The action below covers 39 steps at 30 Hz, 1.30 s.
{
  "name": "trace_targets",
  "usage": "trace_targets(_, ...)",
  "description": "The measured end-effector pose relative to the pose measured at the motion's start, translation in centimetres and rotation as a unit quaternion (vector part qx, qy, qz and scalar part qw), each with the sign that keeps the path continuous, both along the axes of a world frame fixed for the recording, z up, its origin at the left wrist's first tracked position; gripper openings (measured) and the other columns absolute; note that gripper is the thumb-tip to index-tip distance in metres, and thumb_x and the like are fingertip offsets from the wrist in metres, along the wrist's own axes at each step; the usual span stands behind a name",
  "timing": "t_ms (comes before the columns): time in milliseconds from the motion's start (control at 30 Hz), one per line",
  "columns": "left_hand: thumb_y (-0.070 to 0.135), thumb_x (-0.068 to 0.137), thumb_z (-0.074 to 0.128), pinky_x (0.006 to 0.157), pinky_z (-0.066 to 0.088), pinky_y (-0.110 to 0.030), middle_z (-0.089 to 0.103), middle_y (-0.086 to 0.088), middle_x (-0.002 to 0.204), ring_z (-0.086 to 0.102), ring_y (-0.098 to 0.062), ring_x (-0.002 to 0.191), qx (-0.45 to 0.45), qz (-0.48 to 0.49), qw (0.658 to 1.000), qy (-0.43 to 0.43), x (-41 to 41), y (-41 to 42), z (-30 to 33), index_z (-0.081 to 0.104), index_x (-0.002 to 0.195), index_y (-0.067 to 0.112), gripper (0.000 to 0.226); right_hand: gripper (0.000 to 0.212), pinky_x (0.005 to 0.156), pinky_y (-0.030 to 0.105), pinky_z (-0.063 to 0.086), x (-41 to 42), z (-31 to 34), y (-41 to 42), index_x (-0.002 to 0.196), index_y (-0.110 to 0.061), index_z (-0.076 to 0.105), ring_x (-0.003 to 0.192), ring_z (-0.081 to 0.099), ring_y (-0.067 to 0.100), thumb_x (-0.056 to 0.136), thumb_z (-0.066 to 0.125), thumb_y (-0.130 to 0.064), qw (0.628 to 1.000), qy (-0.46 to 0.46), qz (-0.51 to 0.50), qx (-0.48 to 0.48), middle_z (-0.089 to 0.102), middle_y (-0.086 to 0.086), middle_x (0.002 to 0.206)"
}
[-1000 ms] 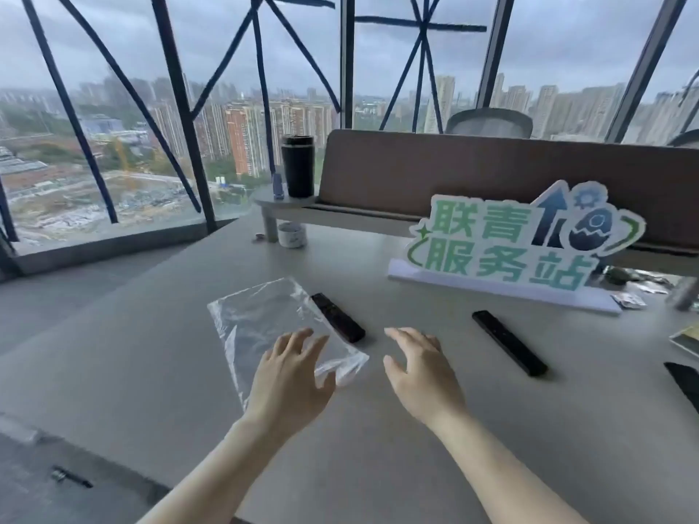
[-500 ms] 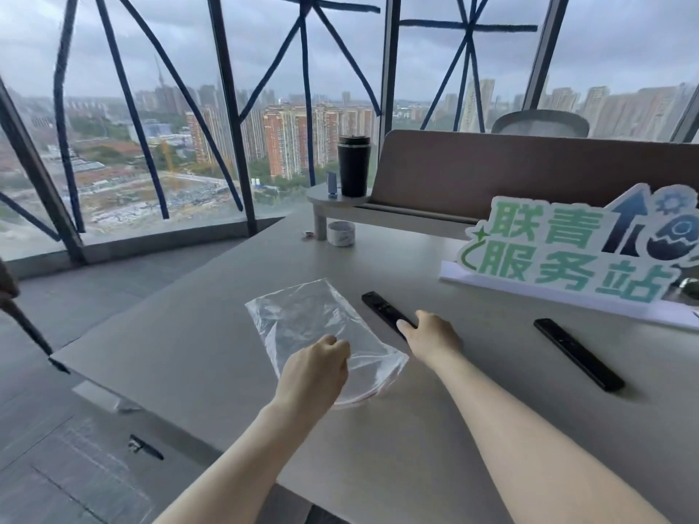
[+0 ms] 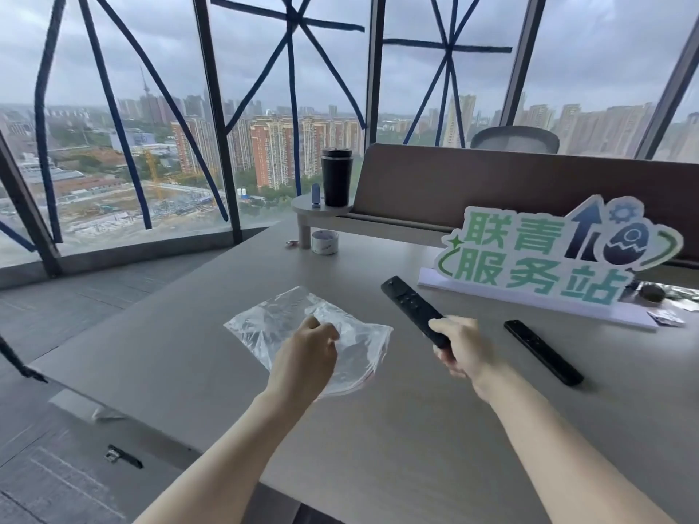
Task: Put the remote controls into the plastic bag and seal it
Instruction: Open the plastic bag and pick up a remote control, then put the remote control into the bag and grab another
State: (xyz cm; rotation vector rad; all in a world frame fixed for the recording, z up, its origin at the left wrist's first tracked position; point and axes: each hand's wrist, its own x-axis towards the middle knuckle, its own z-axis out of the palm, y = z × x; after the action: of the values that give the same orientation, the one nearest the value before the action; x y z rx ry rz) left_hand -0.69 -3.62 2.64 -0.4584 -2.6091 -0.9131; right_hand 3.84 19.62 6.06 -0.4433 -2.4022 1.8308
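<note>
Clear, crinkled plastic marks the plastic bag, lying flat on the grey matte worktop near its left edge. The left hand rests on the bag's near side, its grip curled and pinching the film between thumb and fingers. To the right, the right hand has its grip closed round the near end of a slim black remote, a long flat bar with small buttons, which is raised off the worktop and angled up and away to the left. A second remote, the same black slab shape, lies flat on the worktop just right of that hand, apart from it.

Behind them stands a cut-out sign with green characters, on a white base; nothing lies between the held remote and the bag. Farther back a dark tumbler stands on a small raised shelf, with a roll of tape beneath it and a brown partition alongside. Windows crossed with blue tape show a city beyond.

Half a second ago the first remote lay flat beside the bag with the right hand just reaching it; now it is lifted clear. The left hand has kept its hold on the bag, whose near edge looks more bunched.
</note>
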Motion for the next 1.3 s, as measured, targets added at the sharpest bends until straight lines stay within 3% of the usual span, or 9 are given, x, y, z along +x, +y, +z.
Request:
trace_targets(100,0.009,0.088,0.053,0.07,0.053,-0.037,0.063,-0.004,0.095,0.064,-0.029,0.077,0.036,-0.006,0.999,-0.005,0.6,2.7,0.6,0.07,0.095,0.013,0.018,0.023,0.038,0.022,0.013,6.2,3.0,2.3,0.075,-0.005,0.059,0.038,0.019,0.013,0.089,0.047,-0.02,0.997,-0.028,0.067,-0.031,0.035,0.003,0.047)
trace_targets(300,0.01,0.088,0.054,0.069,0.049,-0.031,0.061,-0.001,0.095,0.061,-0.021,0.076,0.072,-0.069,0.995,0.009,3.7,8.8,2.4,0.07,0.098,0.014,0.02,0.023,0.042,0.024,0.014,10.2,3.2,3.9,0.063,-0.017,0.048,0.049,0.013,0.017,0.072,0.056,-0.036,0.983,-0.145,0.103,0.05,0.027,-0.001,0.054)
trace_targets(433,0.012,0.087,0.055,0.07,0.049,-0.032,0.062,0.001,0.092,0.062,-0.021,0.077,0.072,-0.114,0.991,0.014,5.3,11.9,3.0,0.071,0.093,0.016,0.017,0.028,0.045,0.025,0.018,9.2,0.9,3.2,0.072,-0.018,0.064,0.041,0.027,0.011,0.089,0.064,-0.04,0.994,-0.098,0.044,-0.014,0.052,-0.002,0.056)
trace_targets(533,0.01,0.087,0.055,0.067,0.044,-0.03,0.06,0.002,0.088,0.059,-0.02,0.077,0.08,-0.126,0.989,0.017,5.9,13.4,3.2,0.072,0.089,0.015,0.018,0.021,0.041,0.024,0.027,9.5,-0.3,3.8,0.089,-0.015,0.071,0.04,0.035,0.012,0.094,0.061,-0.033,0.998,-0.037,-0.012,-0.054,0.073,0.013,0.076)
trace_targets(733,0.011,0.087,0.052,0.066,0.037,-0.026,0.053,0.006,0.083,0.054,-0.019,0.074,0.086,-0.126,0.988,-0.005,6.1,14.6,2.5,0.07,0.09,0.018,0.02,0.024,0.048,0.025,0.032,11.6,-2.2,10.6,0.068,-0.018,0.073,0.045,0.045,0.014,0.085,0.057,-0.013,0.968,0.015,-0.249,0.032,0.068,0.001,0.061)
trace_targets(833,0.016,0.09,0.052,0.065,0.044,-0.032,0.056,0.004,0.086,0.055,-0.02,0.074,0.08,-0.131,0.988,0.007,6.7,15.1,2.1,0.065,0.086,0.017,0.014,0.021,0.069,0.032,0.048,11.2,-3.3,14.2,0.096,-0.018,0.073,0.078,0.065,0.024,0.089,0.054,-0.021,0.947,-0.03,-0.285,0.148,0.074,0.006,0.09)
trace_targets(933,0.02,0.09,0.049,0.066,0.048,-0.038,0.06,0.002,0.082,0.055,-0.022,0.072,0.063,-0.117,0.991,0.009,7.0,15.0,1.9,0.055,0.078,0.018,0.014,0.045,0.087,0.037,0.047,8.7,-4.7,16.4,0.129,-0.009,0.058,0.113,0.061,0.033,0.093,0.048,-0.034,0.928,-0.082,-0.263,0.25,0.063,0.013,0.13)
trace_targets(1167,0.021,0.089,0.044,0.054,0.043,-0.035,0.055,0.003,0.058,0.05,-0.019,0.057,0.047,-0.093,0.994,-0.017,6.4,14.5,1.7,0.046,0.073,0.02,0.017,0.035,0.083,0.039,0.049,3.5,-6.7,16.7,0.112,-0.01,0.059,0.105,0.063,0.034,0.092,0.055,-0.039,0.872,-0.146,-0.226,0.41,0.06,0.011,0.118)
trace_targets(1300,0.019,0.089,0.048,0.056,0.045,-0.036,0.054,0.004,0.054,0.05,-0.02,0.055,0.055,-0.093,0.994,-0.028,5.7,14.9,1.7,0.055,0.074,0.017,0.017,0.025,0.072,0.034,0.046,3.6,-6.7,17.4,0.095,-0.013,0.058,0.096,0.066,0.033,0.087,0.054,-0.036,0.888,-0.175,-0.189,0.382,0.067,0.01,0.1)
